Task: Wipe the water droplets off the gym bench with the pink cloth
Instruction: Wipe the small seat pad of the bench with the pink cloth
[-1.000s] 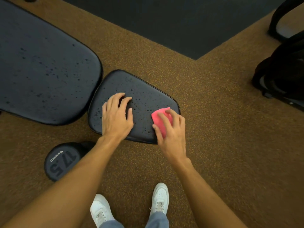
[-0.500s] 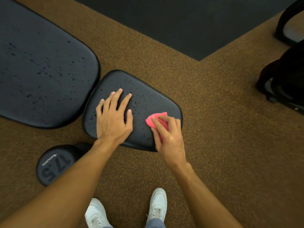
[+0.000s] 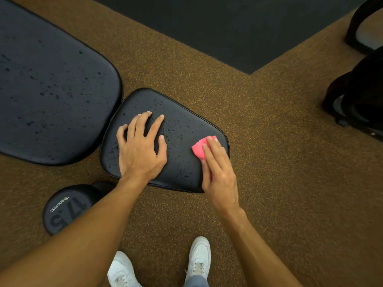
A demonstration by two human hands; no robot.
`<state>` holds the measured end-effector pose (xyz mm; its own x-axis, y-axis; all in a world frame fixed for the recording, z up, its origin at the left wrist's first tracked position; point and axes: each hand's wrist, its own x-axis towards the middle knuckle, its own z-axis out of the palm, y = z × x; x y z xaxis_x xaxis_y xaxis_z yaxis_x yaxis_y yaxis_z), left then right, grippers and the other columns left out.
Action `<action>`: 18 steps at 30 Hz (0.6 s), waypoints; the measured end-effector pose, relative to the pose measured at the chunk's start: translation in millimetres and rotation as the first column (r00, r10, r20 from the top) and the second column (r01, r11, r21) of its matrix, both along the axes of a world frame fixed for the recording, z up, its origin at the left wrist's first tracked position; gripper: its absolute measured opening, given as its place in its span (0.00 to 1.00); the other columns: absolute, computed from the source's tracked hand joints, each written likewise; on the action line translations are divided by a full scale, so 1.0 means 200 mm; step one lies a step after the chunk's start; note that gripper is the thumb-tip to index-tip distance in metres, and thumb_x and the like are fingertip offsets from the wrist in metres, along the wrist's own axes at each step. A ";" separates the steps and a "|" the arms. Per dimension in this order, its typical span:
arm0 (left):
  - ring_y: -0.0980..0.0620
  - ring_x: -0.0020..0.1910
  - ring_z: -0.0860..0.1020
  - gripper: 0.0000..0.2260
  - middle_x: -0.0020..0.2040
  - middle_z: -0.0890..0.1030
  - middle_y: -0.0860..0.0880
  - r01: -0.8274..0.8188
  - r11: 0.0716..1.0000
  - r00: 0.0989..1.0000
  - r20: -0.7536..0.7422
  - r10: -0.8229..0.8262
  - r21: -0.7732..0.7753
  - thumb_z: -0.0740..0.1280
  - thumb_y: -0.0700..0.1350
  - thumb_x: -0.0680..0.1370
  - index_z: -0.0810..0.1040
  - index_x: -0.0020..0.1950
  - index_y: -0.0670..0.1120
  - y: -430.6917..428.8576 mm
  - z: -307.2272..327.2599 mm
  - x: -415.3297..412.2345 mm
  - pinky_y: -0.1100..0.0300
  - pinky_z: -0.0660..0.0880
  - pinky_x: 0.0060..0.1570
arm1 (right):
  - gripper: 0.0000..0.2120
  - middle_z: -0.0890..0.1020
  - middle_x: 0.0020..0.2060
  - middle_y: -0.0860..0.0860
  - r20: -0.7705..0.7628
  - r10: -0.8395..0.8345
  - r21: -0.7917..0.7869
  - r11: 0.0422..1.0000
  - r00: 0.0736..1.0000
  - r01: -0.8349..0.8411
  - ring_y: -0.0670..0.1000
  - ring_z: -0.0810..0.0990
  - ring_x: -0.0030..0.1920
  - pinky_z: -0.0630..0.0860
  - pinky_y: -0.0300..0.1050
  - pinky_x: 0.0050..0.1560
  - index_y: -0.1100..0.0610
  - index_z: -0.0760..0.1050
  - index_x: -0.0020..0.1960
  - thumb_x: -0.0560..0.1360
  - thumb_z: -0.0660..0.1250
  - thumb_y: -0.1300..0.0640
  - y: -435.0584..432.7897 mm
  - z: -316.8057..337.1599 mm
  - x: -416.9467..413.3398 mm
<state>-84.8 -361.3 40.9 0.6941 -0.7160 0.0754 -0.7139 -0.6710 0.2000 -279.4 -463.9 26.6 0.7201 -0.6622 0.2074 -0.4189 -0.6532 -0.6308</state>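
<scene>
1. Gym bench (image 3: 62, 121) stands on a brown speckled floor (image 3: 290, 183). I see a dark mat (image 3: 207, 27) across the far side and black equipment (image 3: 362, 90) at the right edge.
2. Dumbbell (image 3: 66, 208) marked 17.5 lies on the floor, near-left of the bench and partly under the left forearm. White shoes (image 3: 200, 255) show at the bottom.
3. Bench long axis runs far-left to near-right. The big back pad (image 3: 51, 79) is on the left, and the smaller seat pad (image 3: 182, 158) points right, just beside it.
4. Water droplets (image 3: 178, 129) dot both pads.
5. Pink cloth (image 3: 199, 149) is on the seat pad near its right rim, folded. Its bare corner points left toward the pad's middle. The rest is under the hand, so I cannot tell its long axis.
6. Right hand (image 3: 219, 170) lies flat on the cloth, fingers pressed together and pressing it onto the pad.
7. Left hand (image 3: 141, 150) rests flat on the left half of the seat pad, fingers spread.
</scene>
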 end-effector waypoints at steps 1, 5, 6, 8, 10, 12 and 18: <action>0.46 0.81 0.63 0.24 0.82 0.66 0.48 -0.002 1.000 1.000 0.000 0.002 -0.002 0.60 0.53 0.85 0.68 0.82 0.54 0.00 0.00 0.00 0.41 0.58 0.77 | 0.21 0.71 0.80 0.57 -0.005 -0.037 -0.004 0.999 0.999 0.037 0.56 0.66 0.83 0.65 0.62 0.81 0.64 0.73 0.78 0.86 0.65 0.65 -0.02 0.00 0.00; 0.47 0.83 0.60 0.24 0.83 0.63 0.49 0.000 1.000 1.000 -0.007 0.000 -0.003 0.60 0.53 0.85 0.66 0.83 0.55 0.00 -0.01 0.00 0.40 0.58 0.78 | 0.21 0.68 0.82 0.56 -0.061 -0.155 -0.006 0.988 0.986 0.155 0.56 0.62 0.84 0.63 0.61 0.82 0.61 0.71 0.80 0.88 0.63 0.61 -0.10 0.00 0.14; 0.47 0.83 0.60 0.25 0.84 0.63 0.49 0.001 1.000 1.000 -0.007 -0.001 -0.001 0.60 0.53 0.85 0.66 0.83 0.55 0.00 -0.01 0.00 0.40 0.57 0.78 | 0.21 0.68 0.82 0.56 -0.063 -0.134 -0.005 0.991 0.989 0.134 0.56 0.62 0.84 0.63 0.61 0.82 0.61 0.71 0.80 0.88 0.63 0.61 -0.10 0.00 0.16; 0.48 0.83 0.59 0.25 0.84 0.62 0.49 -0.003 1.000 1.000 -0.003 0.003 0.000 0.60 0.53 0.85 0.66 0.83 0.55 0.00 -0.01 0.00 0.40 0.57 0.78 | 0.21 0.68 0.82 0.56 -0.048 -0.036 0.001 0.999 0.998 0.036 0.55 0.62 0.84 0.63 0.60 0.82 0.61 0.71 0.80 0.87 0.64 0.61 -0.08 0.00 0.16; 0.48 0.83 0.59 0.25 0.84 0.62 0.49 -0.002 1.000 1.000 -0.003 0.002 -0.001 0.60 0.53 0.85 0.66 0.83 0.56 0.00 -0.01 0.00 0.40 0.57 0.78 | 0.21 0.69 0.82 0.55 -0.041 0.035 0.003 0.999 0.999 -0.035 0.54 0.62 0.84 0.65 0.60 0.82 0.61 0.71 0.80 0.87 0.65 0.62 -0.03 0.01 0.09; 0.48 0.83 0.59 0.25 0.84 0.62 0.49 -0.001 1.000 1.000 -0.002 0.001 0.002 0.60 0.53 0.85 0.66 0.83 0.56 0.00 -0.02 0.00 0.40 0.57 0.78 | 0.22 0.69 0.82 0.55 -0.041 -0.013 0.002 1.000 0.999 0.013 0.54 0.62 0.84 0.65 0.60 0.81 0.62 0.71 0.80 0.87 0.65 0.62 -0.01 0.01 0.03; 0.48 0.83 0.60 0.24 0.83 0.63 0.50 -0.002 1.000 1.000 -0.005 0.002 -0.020 0.60 0.53 0.85 0.67 0.82 0.56 0.00 -0.02 0.00 0.40 0.58 0.77 | 0.21 0.69 0.82 0.57 -0.087 -0.216 0.014 0.976 0.973 0.218 0.57 0.63 0.84 0.62 0.59 0.83 0.61 0.71 0.80 0.88 0.62 0.59 -0.14 0.01 0.22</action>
